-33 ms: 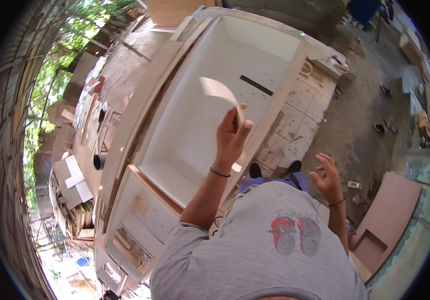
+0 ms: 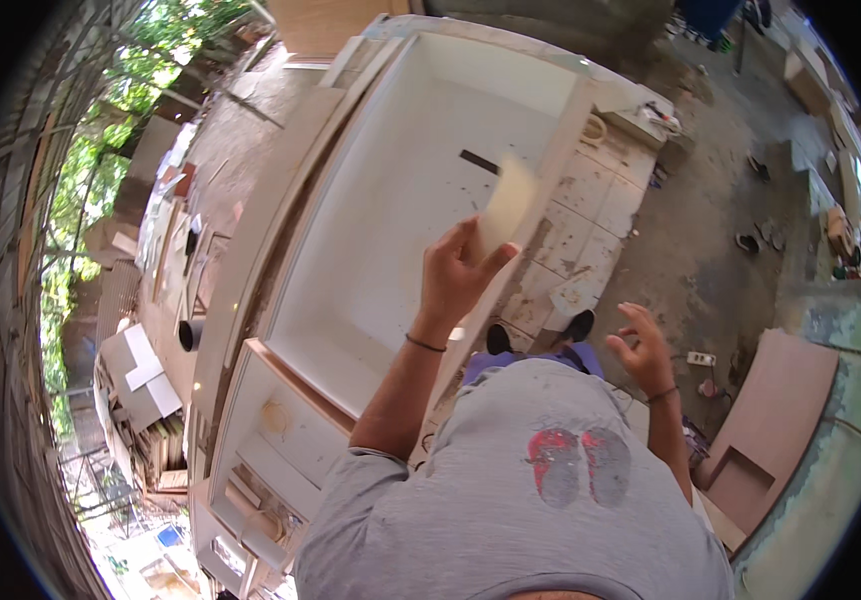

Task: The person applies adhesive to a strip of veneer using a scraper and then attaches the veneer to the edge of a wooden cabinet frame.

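My left hand (image 2: 453,275) grips a thin pale sheet (image 2: 506,207) between thumb and fingers, above the inner side of a large white-lined wooden cabinet box (image 2: 380,190). The sheet sticks up from the hand, and motion blurs its far end. A short dark strip (image 2: 478,160) lies on the white surface beyond it. My right hand (image 2: 644,345) is raised to the right of my body with fingers apart and nothing in it. It hovers over the floor and touches nothing.
A smaller wooden frame with compartments (image 2: 275,425) adjoins the box's near end. Light tiles (image 2: 570,260) run along its right side. A pinkish board with a cut-out (image 2: 775,410) leans at the right, near a power socket block (image 2: 700,358). Stacked wood (image 2: 165,450) sits at far left.
The thin sheet has swung from the left of my left hand to its upper right, and the hand has turned with it. My right hand stays raised, fingers apart.
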`<action>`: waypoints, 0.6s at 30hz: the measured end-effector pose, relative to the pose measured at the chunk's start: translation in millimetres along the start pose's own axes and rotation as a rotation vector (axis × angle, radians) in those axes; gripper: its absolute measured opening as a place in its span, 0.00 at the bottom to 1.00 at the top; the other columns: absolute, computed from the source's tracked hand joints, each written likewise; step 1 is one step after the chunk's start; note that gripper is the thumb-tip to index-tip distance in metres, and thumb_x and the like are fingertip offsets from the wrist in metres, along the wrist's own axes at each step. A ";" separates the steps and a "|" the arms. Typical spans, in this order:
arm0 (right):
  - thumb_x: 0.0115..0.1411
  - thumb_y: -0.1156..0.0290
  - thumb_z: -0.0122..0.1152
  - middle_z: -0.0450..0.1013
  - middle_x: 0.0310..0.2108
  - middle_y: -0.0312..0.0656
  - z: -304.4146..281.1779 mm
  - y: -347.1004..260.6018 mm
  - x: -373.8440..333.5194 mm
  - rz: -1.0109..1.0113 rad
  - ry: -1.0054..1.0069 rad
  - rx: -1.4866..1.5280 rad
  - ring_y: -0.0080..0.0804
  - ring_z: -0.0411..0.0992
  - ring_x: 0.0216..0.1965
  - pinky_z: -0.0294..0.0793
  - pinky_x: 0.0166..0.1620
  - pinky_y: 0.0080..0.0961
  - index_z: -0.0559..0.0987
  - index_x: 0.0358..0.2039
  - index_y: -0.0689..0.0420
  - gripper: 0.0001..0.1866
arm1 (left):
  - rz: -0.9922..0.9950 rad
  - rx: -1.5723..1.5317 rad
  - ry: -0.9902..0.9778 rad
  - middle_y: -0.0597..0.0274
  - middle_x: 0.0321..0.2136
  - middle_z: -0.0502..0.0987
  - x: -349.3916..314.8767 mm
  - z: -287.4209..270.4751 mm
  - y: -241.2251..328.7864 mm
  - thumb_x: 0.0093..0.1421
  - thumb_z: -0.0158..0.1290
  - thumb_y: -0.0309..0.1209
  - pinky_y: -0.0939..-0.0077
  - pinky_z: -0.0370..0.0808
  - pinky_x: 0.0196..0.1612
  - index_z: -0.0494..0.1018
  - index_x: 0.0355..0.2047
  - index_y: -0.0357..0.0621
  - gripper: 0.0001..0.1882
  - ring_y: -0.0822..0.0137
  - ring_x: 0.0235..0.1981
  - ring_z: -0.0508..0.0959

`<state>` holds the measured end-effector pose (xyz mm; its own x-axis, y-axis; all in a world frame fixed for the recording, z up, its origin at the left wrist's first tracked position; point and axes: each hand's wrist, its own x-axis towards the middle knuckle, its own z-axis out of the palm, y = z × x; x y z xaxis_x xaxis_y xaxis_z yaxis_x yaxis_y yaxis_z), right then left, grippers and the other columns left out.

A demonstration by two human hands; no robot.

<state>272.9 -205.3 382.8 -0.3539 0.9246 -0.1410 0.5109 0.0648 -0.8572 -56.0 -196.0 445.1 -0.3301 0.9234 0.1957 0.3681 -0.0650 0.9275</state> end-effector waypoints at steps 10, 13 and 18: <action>0.56 0.69 0.67 0.77 0.42 0.42 -27.5 153.8 6.3 0.359 0.107 0.324 0.31 0.76 0.36 0.75 0.43 0.26 0.75 0.52 0.60 0.24 | -0.170 0.656 -0.287 0.47 0.29 0.81 39.4 121.0 -15.1 0.54 0.63 0.51 0.56 0.77 0.35 0.77 0.37 0.40 0.25 0.45 0.33 0.81; 0.59 0.68 0.65 0.76 0.36 0.37 2.3 257.7 4.5 0.560 0.120 0.431 0.25 0.75 0.33 0.75 0.35 0.25 0.76 0.50 0.59 0.19 | -0.111 0.671 -0.287 0.43 0.30 0.80 18.3 143.0 -77.6 0.56 0.58 0.55 0.52 0.77 0.36 0.74 0.38 0.40 0.28 0.42 0.35 0.80; 0.60 0.73 0.60 0.77 0.28 0.41 109.9 428.1 -59.6 0.650 0.118 0.208 0.25 0.75 0.26 0.74 0.30 0.26 0.77 0.42 0.62 0.11 | 0.014 0.656 -0.267 0.47 0.31 0.77 -22.4 161.4 -132.8 0.54 0.64 0.48 0.54 0.74 0.34 0.70 0.42 0.42 0.26 0.42 0.34 0.77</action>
<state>426.6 -273.8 -30.2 0.0671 0.7868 -0.6135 0.4253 -0.5788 -0.6958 42.8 -147.1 266.2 -0.1284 0.9908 0.0436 0.8464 0.0865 0.5255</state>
